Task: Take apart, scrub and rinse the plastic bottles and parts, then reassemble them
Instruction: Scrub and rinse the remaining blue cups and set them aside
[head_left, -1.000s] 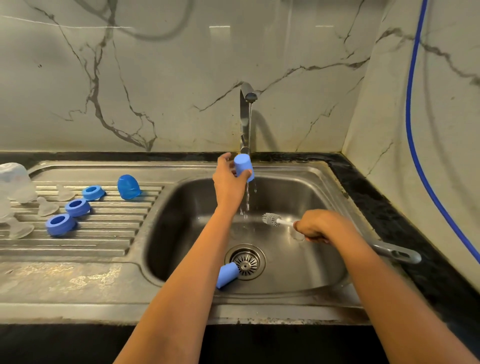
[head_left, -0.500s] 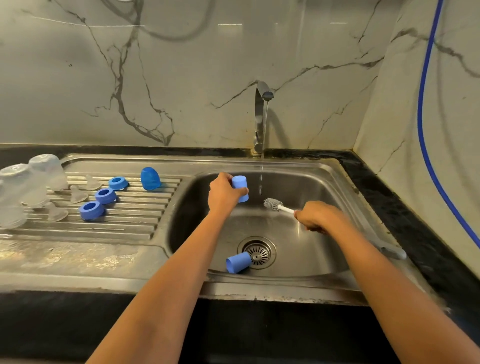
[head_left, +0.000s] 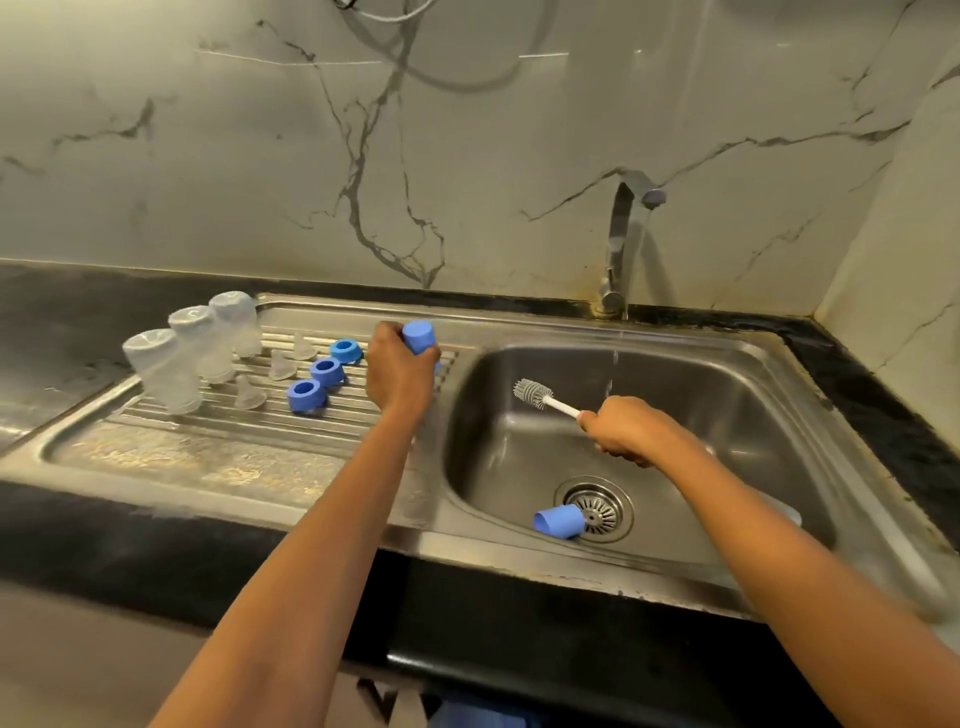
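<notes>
Head view. Left hand (head_left: 400, 376) is over the right edge of the ribbed steel draining board (head_left: 208, 452). Its fingers are curled round a blue cylindrical plastic cap (head_left: 418, 335), closed end up. Cannot tell whether the cap touches the ribs.

Right hand (head_left: 626, 431) is over the middle of the steel sink basin (head_left: 753, 415), fist closed on the white handle of a grey-bristled bottle brush (head_left: 531, 392). The brush head points toward the basin's left wall and is clear of it.

A thin stream of water (head_left: 613, 371) falls from the chrome tap (head_left: 621, 244) at the basin's back edge, just behind the right hand.

A second blue plastic cap (head_left: 560, 521) lies on its side on the basin floor, against the left rim of the round drain strainer (head_left: 602, 512), open end facing left.

Back-left part of the draining board:
- Three clear plastic bottles (head_left: 200, 340) stand upturned in a diagonal row.
- Just to their right are three clear silicone teats (head_left: 282, 365).
- Next come three blue plastic screw rings (head_left: 327, 371), also on a diagonal, near the left hand.

Black stone worktop (head_left: 62, 312) borders the sink. Veined marble wall (head_left: 260, 182) behind.
</notes>
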